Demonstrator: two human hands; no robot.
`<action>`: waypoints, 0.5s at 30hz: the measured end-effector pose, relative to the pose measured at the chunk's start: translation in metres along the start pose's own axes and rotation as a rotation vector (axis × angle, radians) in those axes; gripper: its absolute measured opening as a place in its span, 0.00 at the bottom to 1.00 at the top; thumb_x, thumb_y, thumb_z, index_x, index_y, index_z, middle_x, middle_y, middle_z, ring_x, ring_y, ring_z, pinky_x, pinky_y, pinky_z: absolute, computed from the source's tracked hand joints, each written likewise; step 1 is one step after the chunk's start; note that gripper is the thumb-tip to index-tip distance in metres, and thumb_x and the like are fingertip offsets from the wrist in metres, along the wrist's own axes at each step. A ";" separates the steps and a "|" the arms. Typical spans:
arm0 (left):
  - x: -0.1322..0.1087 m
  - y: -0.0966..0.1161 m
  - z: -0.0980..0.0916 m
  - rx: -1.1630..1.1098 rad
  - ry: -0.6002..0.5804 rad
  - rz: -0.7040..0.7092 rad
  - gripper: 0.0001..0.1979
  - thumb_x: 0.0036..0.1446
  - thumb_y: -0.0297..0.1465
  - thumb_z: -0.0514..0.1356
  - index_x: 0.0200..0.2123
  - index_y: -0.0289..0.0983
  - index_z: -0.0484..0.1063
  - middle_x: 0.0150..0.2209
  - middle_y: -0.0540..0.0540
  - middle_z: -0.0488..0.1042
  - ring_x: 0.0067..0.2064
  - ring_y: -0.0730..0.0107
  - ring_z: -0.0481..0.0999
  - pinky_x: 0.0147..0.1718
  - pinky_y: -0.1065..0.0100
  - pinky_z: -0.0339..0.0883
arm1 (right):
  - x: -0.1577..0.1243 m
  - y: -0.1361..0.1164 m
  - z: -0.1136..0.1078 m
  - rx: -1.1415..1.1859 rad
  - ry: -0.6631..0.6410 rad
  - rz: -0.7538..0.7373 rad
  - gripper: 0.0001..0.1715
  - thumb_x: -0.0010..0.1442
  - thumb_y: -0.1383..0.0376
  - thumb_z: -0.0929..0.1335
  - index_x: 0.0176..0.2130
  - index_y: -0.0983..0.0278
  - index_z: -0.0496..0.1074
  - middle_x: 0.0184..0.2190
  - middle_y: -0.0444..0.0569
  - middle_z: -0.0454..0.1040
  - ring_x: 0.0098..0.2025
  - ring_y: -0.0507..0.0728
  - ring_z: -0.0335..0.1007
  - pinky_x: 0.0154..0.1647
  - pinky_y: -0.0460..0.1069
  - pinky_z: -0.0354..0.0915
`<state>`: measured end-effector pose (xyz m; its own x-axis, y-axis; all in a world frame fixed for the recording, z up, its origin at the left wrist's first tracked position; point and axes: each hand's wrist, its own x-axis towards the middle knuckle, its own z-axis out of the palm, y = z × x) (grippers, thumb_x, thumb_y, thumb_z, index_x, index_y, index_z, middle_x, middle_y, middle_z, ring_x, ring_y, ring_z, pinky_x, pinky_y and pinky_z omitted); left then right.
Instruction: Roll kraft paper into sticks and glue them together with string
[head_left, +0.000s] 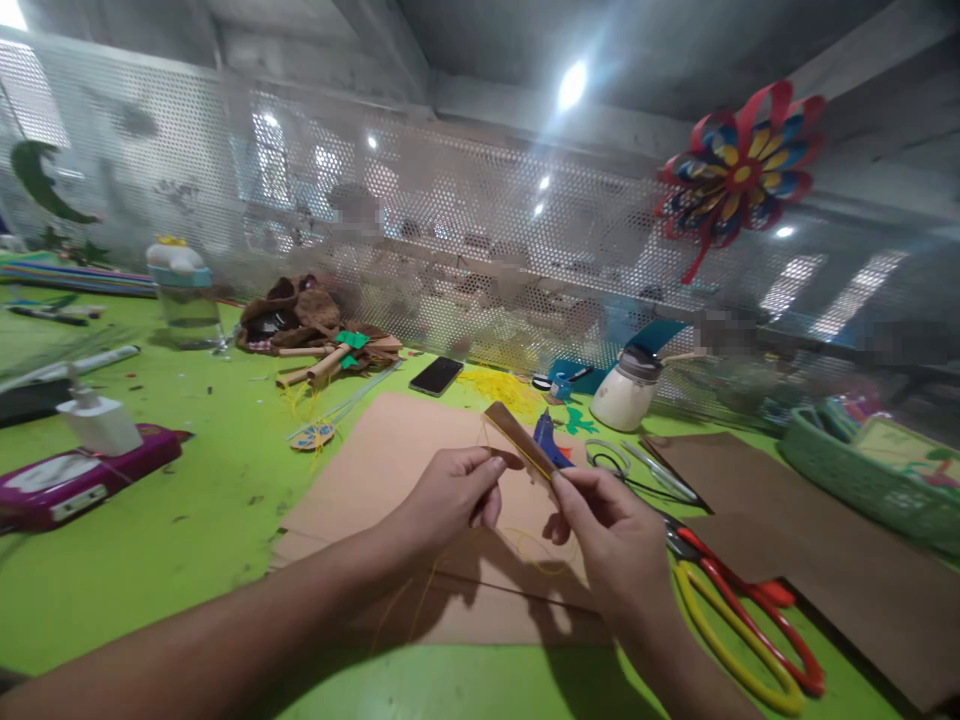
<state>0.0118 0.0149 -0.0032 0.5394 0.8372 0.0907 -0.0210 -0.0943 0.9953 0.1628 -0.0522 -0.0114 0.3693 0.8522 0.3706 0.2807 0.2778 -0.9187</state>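
My right hand (pixel 619 530) is closed on a narrow brown strip (pixel 525 440) that looks like folded paper or card, tilted up to the left. A yellow thread (pixel 485 432) runs along the strip and loops over to my left hand (pixel 454 495), whose fingertips are pinched together on it close to the strip. More of this thread trails below onto the stacked light-brown paper sheets (pixel 390 440) under both hands. Behind the strip, a blue glue gun (pixel 546 432) is partly hidden.
Scissors with red and yellow handles (pixel 739 620) lie beside my right forearm. Brown sheets (pixel 825 560) and a green basket (pixel 847 480) are at right. A white jar (pixel 624 395), a phone (pixel 436 376) and yellow shreds (pixel 502 390) sit behind. A purple power strip (pixel 82 480) lies left.
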 end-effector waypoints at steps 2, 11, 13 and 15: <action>0.002 -0.003 -0.001 -0.081 -0.008 -0.001 0.16 0.59 0.37 0.53 0.25 0.33 0.69 0.17 0.51 0.67 0.19 0.79 0.59 0.20 0.74 0.51 | -0.001 -0.001 0.001 0.026 -0.023 0.041 0.13 0.55 0.57 0.69 0.32 0.65 0.71 0.14 0.39 0.67 0.18 0.50 0.65 0.21 0.44 0.63; 0.002 -0.005 0.002 -0.304 -0.094 -0.024 0.10 0.57 0.31 0.52 0.33 0.33 0.71 0.32 0.42 0.75 0.34 0.67 0.73 0.36 0.66 0.65 | -0.008 -0.003 0.011 0.061 -0.036 0.125 0.15 0.53 0.55 0.70 0.31 0.66 0.72 0.16 0.42 0.68 0.18 0.51 0.65 0.20 0.45 0.62; 0.002 -0.003 0.002 -0.201 -0.041 -0.068 0.10 0.55 0.31 0.52 0.32 0.32 0.70 0.26 0.44 0.74 0.29 0.69 0.72 0.32 0.68 0.64 | -0.007 -0.001 0.010 0.059 -0.016 0.114 0.15 0.53 0.55 0.70 0.31 0.66 0.71 0.17 0.42 0.68 0.18 0.51 0.66 0.20 0.45 0.62; 0.003 0.000 0.001 -0.071 0.000 -0.085 0.09 0.53 0.32 0.53 0.32 0.32 0.70 0.23 0.46 0.72 0.27 0.70 0.70 0.29 0.69 0.62 | -0.005 0.000 0.006 0.053 0.006 0.094 0.15 0.54 0.56 0.70 0.31 0.66 0.71 0.17 0.41 0.68 0.19 0.51 0.65 0.20 0.44 0.63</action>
<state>0.0140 0.0170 -0.0029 0.5421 0.8403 0.0061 -0.0347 0.0152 0.9993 0.1556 -0.0536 -0.0139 0.3972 0.8728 0.2835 0.1971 0.2205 -0.9553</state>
